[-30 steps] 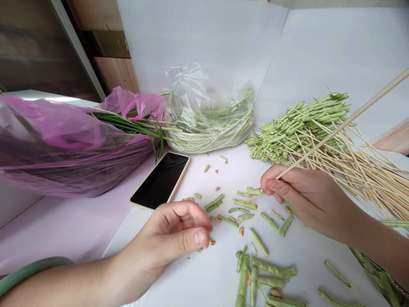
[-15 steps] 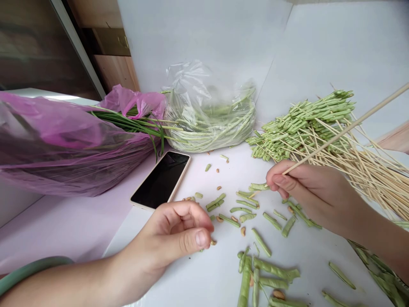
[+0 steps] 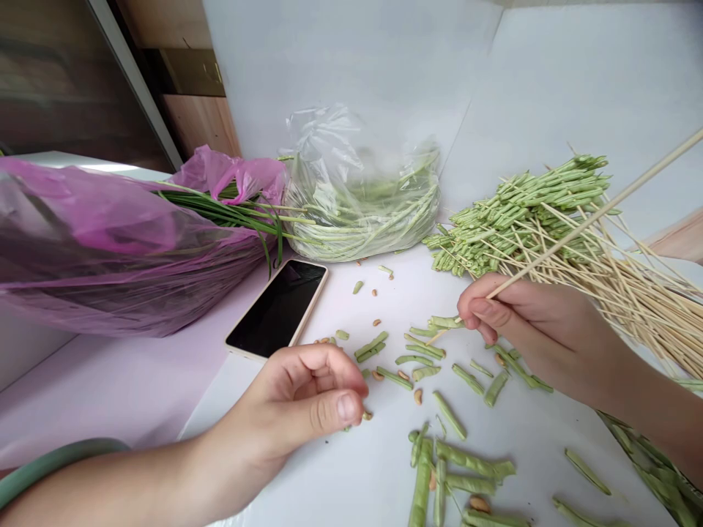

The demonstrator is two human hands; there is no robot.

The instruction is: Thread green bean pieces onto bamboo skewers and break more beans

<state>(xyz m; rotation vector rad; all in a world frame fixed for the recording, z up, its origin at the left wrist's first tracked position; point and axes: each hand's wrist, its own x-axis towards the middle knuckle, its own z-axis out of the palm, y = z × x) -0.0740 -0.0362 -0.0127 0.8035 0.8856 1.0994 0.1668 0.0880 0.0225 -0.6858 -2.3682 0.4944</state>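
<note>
My right hand (image 3: 527, 329) pinches a long bamboo skewer (image 3: 593, 218) between thumb and fingers. The skewer slants up to the right, and its lower tip comes down among cut green bean pieces (image 3: 425, 351) on the white surface. My left hand (image 3: 313, 402) is loosely curled, thumb close to the fingertips, and nothing shows in it. It hovers over the surface near small bean bits and brown seeds (image 3: 418, 397). Longer bean pieces (image 3: 475, 465) lie in front, between the hands.
Behind my right hand lie a pile of skewered beans (image 3: 527, 205) and many skewers (image 3: 642, 300). A black-screened phone (image 3: 277, 307) lies beyond my left hand. A clear bag of long beans (image 3: 362, 197) and a purple bag (image 3: 110, 249) with green stalks stand behind.
The skewer has tilted slightly and its lower tip has shifted a little left among the bean pieces. My left hand has stayed almost still.
</note>
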